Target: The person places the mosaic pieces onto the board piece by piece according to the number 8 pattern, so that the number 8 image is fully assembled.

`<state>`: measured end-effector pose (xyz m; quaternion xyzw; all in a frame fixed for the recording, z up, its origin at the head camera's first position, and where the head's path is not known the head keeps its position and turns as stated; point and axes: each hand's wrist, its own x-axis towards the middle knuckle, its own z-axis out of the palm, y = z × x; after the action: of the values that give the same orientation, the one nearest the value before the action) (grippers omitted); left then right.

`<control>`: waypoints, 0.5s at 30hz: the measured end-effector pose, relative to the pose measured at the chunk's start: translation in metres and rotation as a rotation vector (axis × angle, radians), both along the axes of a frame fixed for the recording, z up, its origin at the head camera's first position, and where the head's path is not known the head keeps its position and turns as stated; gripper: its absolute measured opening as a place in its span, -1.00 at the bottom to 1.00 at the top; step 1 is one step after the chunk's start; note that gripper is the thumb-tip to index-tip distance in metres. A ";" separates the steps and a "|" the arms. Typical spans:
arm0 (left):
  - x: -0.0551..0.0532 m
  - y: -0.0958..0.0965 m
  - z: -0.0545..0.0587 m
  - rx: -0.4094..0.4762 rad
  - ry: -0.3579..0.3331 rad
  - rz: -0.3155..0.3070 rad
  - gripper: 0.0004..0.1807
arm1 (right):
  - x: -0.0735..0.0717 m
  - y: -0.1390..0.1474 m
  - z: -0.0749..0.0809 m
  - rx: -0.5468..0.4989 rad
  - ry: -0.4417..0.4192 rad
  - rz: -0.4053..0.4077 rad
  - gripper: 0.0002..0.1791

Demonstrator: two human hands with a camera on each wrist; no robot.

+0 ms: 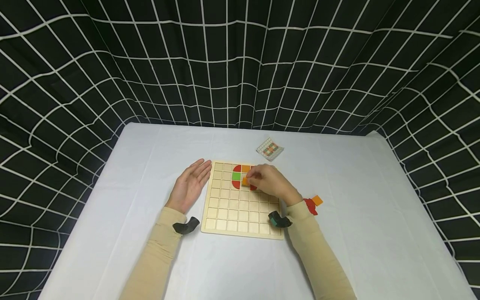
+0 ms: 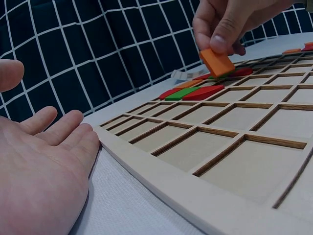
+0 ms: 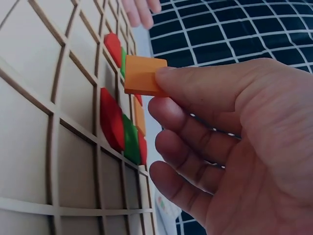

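My right hand point(image 1: 271, 181) pinches an orange square tile point(image 3: 143, 75) between thumb and fingertips, just above the wooden grid board point(image 1: 232, 214). Around that spot, tiles lie in the board's far cells: a green square point(image 1: 236, 176), an orange square point(image 1: 246, 168) and red rounded pieces point(image 1: 236, 184). Another green tile point(image 3: 130, 139) shows in the right wrist view, beside a large red one point(image 3: 111, 119). Palm up, my left hand point(image 1: 189, 186) rests at the board's left edge with fingers extended and nothing in it.
A small printed pattern card point(image 1: 270, 149) lies beyond the board. Right of it, partly behind my right forearm, are loose red pieces point(image 1: 311, 206) and an orange square point(image 1: 317, 200). Black curtains with a white grid point(image 1: 232, 71) surround the white-covered table point(image 1: 375, 233).
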<state>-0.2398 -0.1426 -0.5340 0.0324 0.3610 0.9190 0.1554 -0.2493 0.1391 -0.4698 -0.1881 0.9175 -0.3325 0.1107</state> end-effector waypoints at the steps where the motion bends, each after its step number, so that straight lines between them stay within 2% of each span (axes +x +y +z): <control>1: 0.000 0.000 0.001 -0.002 0.002 0.000 -0.35 | 0.000 0.000 -0.001 0.008 0.005 0.003 -0.89; 9: -0.001 0.001 0.003 -0.007 0.013 -0.003 -0.36 | -0.001 -0.004 -0.003 0.070 0.003 -0.002 -0.92; 15: 0.003 0.000 0.000 -0.015 0.013 -0.012 -0.35 | 0.004 -0.006 -0.007 0.080 -0.003 -0.009 -0.93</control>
<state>-0.2366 -0.1428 -0.5337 0.0395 0.3685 0.9151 0.1590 -0.2448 0.1336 -0.4763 -0.1789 0.9307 -0.2963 0.1179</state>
